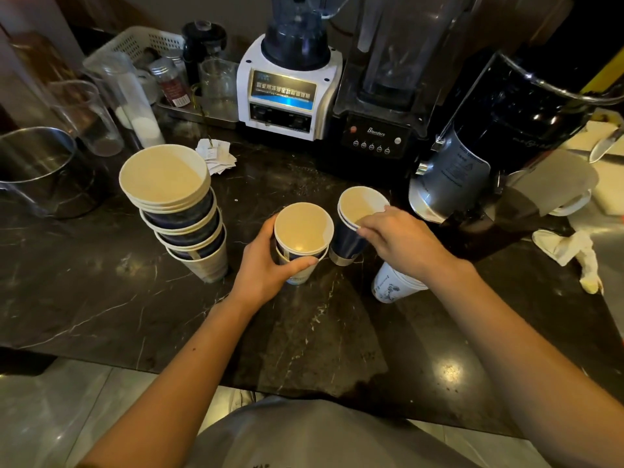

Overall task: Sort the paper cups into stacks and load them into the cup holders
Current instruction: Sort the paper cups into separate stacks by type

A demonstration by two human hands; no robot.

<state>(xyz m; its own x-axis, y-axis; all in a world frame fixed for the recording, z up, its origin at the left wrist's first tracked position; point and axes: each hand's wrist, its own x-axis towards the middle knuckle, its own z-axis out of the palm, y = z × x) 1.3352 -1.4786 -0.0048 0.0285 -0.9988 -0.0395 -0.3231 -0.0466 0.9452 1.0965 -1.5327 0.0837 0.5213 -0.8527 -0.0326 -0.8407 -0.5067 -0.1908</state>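
A tall leaning stack of blue-and-white paper cups (184, 214) stands at the left of the dark marble counter (101, 298). My left hand (266, 265) is wrapped around a short stack of nested cups (302, 238) at the centre. To its right stands a dark blue cup pair with a silver base (351, 231); the fingertips of my right hand (401, 241) pinch its near rim. Under my right wrist, a white printed cup (391, 287) stands on the counter, partly hidden. Two clear plastic tube holders (128, 96) stand at the back left.
A white blender (287, 96), a black Blenders machine (381, 130) and a black grinder (489, 136) line the back. A steel pot (37, 170) sits far left, a white basket (141, 42) behind it. Paper slips (216, 155) and a crumpled cloth (570, 251) lie on the counter.
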